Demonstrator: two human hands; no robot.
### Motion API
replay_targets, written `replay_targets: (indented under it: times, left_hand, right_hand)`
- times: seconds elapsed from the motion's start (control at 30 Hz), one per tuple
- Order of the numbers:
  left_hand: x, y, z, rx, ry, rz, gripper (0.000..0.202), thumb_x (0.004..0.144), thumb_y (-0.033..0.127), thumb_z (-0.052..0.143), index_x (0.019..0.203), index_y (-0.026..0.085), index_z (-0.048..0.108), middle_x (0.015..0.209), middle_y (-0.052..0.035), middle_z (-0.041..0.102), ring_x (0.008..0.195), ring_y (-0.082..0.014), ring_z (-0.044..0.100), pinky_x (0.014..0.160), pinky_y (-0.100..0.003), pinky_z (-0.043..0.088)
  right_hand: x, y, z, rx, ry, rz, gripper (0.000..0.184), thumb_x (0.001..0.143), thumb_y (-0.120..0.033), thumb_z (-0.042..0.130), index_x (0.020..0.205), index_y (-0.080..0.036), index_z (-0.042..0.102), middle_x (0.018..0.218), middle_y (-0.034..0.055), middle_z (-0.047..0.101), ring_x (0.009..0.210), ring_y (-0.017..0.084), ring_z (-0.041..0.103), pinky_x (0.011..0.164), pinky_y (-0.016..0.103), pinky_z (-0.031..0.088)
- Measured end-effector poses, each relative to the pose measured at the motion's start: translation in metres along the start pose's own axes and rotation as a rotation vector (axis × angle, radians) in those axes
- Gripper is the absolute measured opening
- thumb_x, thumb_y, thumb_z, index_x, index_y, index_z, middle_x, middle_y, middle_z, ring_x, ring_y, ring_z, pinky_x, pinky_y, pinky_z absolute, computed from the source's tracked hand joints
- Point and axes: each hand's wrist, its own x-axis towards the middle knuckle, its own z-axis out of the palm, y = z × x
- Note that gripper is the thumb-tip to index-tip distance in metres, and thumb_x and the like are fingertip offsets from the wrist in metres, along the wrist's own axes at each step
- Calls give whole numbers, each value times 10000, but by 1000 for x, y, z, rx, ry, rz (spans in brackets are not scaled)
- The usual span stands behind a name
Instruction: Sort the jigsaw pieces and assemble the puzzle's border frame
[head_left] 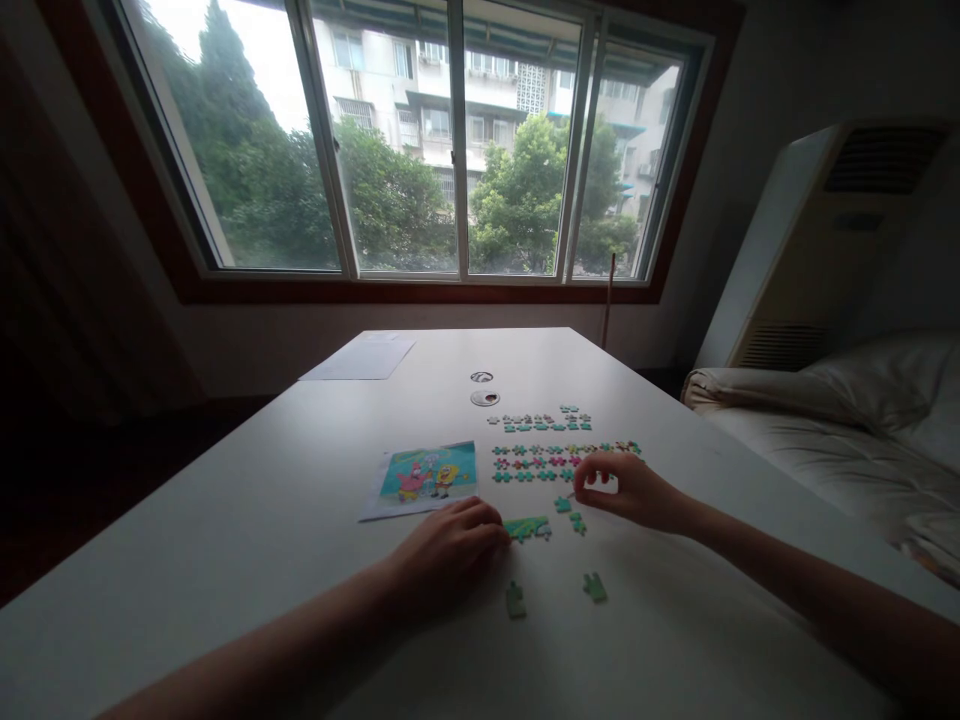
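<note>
On the near part of the white bench (pixel 262 530), I count two loose puzzle pieces, a left one (pixel 515 600) and a right one (pixel 594 587), lying apart. Just beyond, my left hand (pixel 465 535) rests low, fingers curled down at the end of one joined strip (pixel 528 527); its underside is hidden, so I cannot tell whether it grips anything. Two more pieces, a teal one (pixel 562 505) and a mixed-colour one (pixel 577 523), lie between the strip and my right hand (pixel 634 490). That hand is narrow, thumb and forefinger nearly meeting beside the teal one; I cannot tell whether they pinch a piece. I judge the pieces to be light, stiff card, apt to skid on the smooth top, their tabs easily bent; I would take them by opposite edges. Further on come one cartoon picture (pixel 427 475) at the left, three rows of pieces (pixel 556 462), then two far rows (pixel 574 426) and a small pair (pixel 570 408), too small to count singly. Beyond are two round discs (pixel 480 398) and one window (pixel 456 155).
</note>
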Motion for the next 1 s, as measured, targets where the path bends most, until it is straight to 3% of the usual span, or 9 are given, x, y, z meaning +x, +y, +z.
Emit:
replay_targets:
  times: [0.37,0.57,0.8,1.0]
  left_hand:
    - [3,4,5,-65,-9,27,252,877,125,356,957,165,592,963,-87,628,876,-172,546,764,-308,474]
    - [2,4,5,-59,-30,25,239,863,110,375,966,169,583,995,-72,628,897,-168,553,808,-321,467]
    - [2,3,7,-81,-46,19,241,857,95,383,992,164,569,1015,-73,617,903,-180,535,795,-321,459]
    - [3,3,7,-79,-46,22,234,876,113,365,975,164,572,998,-76,618,888,-181,532,777,-321,461]
  right_hand:
    - [-14,-5,29,56,90,43,119,755,-275,576,813,-218,663,780,22,668,729,140,583,672,261,435]
    - [-13,-8,38,54,41,144,115,719,-275,603,777,-208,677,727,12,663,682,137,570,624,249,422]
    - [-11,-9,39,-71,23,94,97,717,-250,585,746,-224,675,723,2,664,735,161,552,694,287,400]
    - [-13,-9,40,-129,27,-43,86,731,-189,559,739,-201,644,707,3,653,746,159,534,749,294,384]
